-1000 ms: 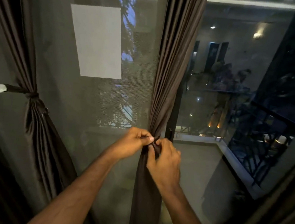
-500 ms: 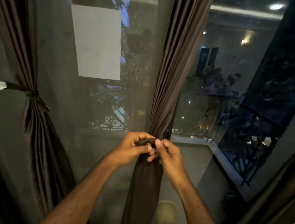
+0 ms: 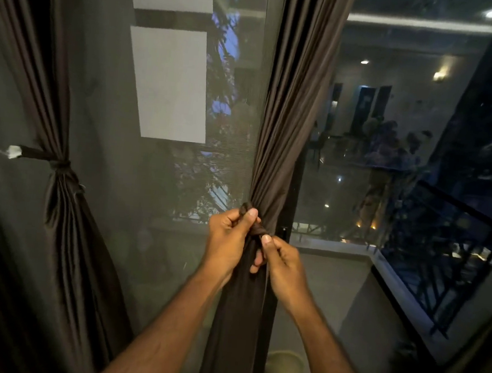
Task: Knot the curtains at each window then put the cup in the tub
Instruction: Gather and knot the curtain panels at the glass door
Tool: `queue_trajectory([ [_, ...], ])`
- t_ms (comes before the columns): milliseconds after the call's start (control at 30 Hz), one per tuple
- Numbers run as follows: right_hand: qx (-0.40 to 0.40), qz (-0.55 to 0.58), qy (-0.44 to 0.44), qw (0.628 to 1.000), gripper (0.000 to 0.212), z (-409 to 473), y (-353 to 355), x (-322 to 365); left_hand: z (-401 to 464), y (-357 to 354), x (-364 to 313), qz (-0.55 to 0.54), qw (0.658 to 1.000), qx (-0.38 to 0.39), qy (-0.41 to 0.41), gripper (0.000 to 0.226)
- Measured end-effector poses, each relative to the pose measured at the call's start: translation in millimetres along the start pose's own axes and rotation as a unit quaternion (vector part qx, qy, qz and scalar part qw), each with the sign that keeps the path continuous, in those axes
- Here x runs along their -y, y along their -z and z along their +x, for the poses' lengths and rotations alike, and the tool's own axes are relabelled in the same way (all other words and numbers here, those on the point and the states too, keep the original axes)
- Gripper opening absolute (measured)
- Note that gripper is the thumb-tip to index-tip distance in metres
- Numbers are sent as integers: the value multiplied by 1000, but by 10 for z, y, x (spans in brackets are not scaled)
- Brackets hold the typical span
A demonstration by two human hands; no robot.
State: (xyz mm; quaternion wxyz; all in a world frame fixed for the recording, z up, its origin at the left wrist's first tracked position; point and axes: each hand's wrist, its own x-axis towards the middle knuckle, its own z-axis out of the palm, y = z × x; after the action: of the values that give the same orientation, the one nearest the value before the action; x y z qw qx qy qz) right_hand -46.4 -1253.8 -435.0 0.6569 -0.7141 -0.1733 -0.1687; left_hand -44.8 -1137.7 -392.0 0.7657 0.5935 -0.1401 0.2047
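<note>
A dark brown curtain (image 3: pixel 293 110) hangs gathered down the middle of the window. At waist height a tie band (image 3: pixel 257 230) wraps around it. My left hand (image 3: pixel 228 241) pinches one end of the band up at the left. My right hand (image 3: pixel 284 264) grips the other end just below and to the right, thumb on the knot. A second brown curtain (image 3: pixel 57 223) at the left is tied back with a band (image 3: pixel 40 155) fixed to the wall. Neither the cup nor the tub can be made out for certain.
Window glass with a mesh screen (image 3: pixel 156 178) fills the left half. A black window frame post (image 3: pixel 282 249) stands behind the middle curtain. Outside lies a balcony railing (image 3: pixel 440 263). A pale round object (image 3: pixel 282 368) sits low by the frame. More dark curtain hangs at the right edge.
My hands have drawn apart a little on the band: the left has lifted its end upward, the right has pulled down and rightward, tightening the knot around the middle curtain.
</note>
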Motion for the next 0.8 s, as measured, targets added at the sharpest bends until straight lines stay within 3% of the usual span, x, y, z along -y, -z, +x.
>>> queue_trajectory([
  [300,-3,-56,48,997,45,151,-128,17,608,-56,-47,107,982,-158,-5,34],
  [500,5,-79,37,996,45,261,-210,33,852,-63,-55,67,967,-229,92,39],
  [633,28,-102,59,993,45,272,-180,-11,984,-2,-93,-51,949,-254,182,36],
  [800,16,-101,45,994,45,206,-214,-73,946,27,30,-48,943,-258,205,36],
])
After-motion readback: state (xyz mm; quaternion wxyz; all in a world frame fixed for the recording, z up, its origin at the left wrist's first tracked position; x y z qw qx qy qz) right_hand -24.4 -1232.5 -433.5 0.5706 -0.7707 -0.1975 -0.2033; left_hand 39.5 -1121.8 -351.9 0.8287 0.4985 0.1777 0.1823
